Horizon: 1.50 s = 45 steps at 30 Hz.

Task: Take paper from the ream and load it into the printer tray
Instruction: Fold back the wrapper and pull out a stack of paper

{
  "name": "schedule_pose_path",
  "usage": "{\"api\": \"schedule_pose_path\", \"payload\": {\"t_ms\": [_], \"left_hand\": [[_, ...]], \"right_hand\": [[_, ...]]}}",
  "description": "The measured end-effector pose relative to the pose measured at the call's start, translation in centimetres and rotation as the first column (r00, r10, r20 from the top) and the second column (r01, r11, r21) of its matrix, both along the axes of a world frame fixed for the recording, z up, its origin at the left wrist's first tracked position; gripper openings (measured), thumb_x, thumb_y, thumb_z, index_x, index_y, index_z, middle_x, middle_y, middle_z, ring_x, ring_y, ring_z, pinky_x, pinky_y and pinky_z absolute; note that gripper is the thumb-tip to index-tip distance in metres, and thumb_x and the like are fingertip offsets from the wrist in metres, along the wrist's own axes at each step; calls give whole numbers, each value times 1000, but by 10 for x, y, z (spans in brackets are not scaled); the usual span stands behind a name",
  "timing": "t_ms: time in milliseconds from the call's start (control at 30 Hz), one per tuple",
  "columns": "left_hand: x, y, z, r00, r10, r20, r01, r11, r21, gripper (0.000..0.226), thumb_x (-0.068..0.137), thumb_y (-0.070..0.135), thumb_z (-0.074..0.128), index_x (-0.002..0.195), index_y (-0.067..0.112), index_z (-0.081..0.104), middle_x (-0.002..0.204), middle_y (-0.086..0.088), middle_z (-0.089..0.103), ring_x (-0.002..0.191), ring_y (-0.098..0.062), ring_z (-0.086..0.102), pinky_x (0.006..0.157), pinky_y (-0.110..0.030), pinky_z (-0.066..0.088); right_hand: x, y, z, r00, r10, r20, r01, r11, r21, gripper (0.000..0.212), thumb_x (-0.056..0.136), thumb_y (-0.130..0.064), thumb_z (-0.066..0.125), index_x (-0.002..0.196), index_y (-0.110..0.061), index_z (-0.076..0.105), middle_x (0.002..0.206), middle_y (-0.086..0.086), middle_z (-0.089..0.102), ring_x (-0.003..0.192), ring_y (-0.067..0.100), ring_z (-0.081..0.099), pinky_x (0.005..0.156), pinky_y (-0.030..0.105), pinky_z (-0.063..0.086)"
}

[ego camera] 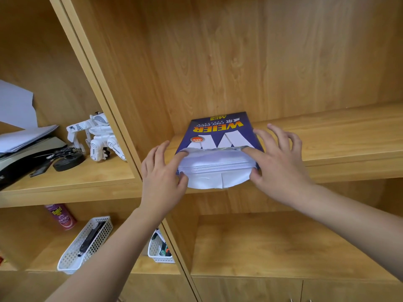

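From the head camera, a blue-wrapped ream of copy paper (pixel 220 138) lies flat on the middle shelf (pixel 338 147) of a wooden bookcase, its torn-open end facing the person so the white sheets (pixel 214 164) can be drawn straight out. The left hand (pixel 162 171) is spread loosely at the near left corner, index finger on top of the stack and thumb beneath it, beginning a pinch but not yet closed. The right hand (pixel 277 158) does the same at the right corner, fingers fanned over the wrapper (probably to steady it while the paper slides). No printer tray shows here; a dark machine (pixel 24 155) under loose papers in the left compartment might be the printer, though I cannot tell.
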State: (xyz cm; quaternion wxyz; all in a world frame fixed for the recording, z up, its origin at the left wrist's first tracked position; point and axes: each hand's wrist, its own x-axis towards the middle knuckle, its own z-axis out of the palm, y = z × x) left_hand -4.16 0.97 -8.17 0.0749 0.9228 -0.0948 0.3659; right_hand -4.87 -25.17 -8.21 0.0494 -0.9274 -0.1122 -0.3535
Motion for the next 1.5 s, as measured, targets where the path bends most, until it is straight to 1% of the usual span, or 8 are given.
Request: {"api": "schedule_pose_path", "payload": {"t_ms": [167,333,533,733,900,1100,1233,1500], "left_hand": [[-1,-1,-6,994,-106,-22,105,993,-59,56,74,2,55,126,23,62,147,-11,42,135,-35,34,109,-50,30],[5,-9,3,977,-195,-82,193,981,-34,42,83,27,55,123,28,67,157,-7,36,146,-31,23,115,-46,19],[17,-17,36,935,-308,-173,299,951,-77,16,85,26,70,101,29,72,147,2,46,141,-24,30,113,-44,20],[27,-20,48,928,-190,-320,203,979,10,22,84,48,70,104,39,74,146,10,49,139,-18,35,114,-43,20],[35,-21,57,841,-292,-456,224,954,-198,19,76,35,82,93,29,76,101,11,65,97,-14,58,79,-31,48],[38,-21,63,807,-301,-508,235,953,-190,18,76,33,84,91,27,78,74,23,56,70,0,52,57,-18,35],[43,-18,65,790,-319,-524,246,947,-206,18,74,35,85,90,28,79,83,20,64,78,-4,54,65,-23,41],[51,-15,64,769,-332,-547,244,942,-228,14,74,41,83,85,34,78,100,16,70,97,-11,58,84,-34,48]], "right_hand": [[2,4,-6,999,41,-8,-41,998,53,49,62,-11,67,111,-19,69,135,15,54,133,41,36,102,50,21],[7,13,6,989,145,-12,-145,989,19,21,75,-31,64,91,-27,77,134,12,57,135,37,34,104,47,17],[18,22,37,975,115,-191,-116,993,10,26,85,-42,62,109,-37,71,147,-1,44,144,25,17,112,48,12],[32,21,54,926,194,-325,-156,978,139,21,83,-36,68,103,-37,72,126,-7,59,130,20,35,100,40,21],[37,16,57,857,267,-440,-186,958,218,16,79,-38,74,95,-36,72,61,-12,56,97,15,52,95,38,31],[43,16,54,837,319,-445,-220,940,260,12,76,-29,76,88,-30,74,72,-15,60,70,5,52,65,29,39],[47,15,53,830,332,-448,-231,936,266,14,75,-28,77,89,-26,75,83,-13,66,81,13,60,65,30,45],[44,14,56,816,342,-465,-246,935,256,8,80,-26,74,87,-24,76,68,-19,58,57,-2,50,51,23,35]]}}
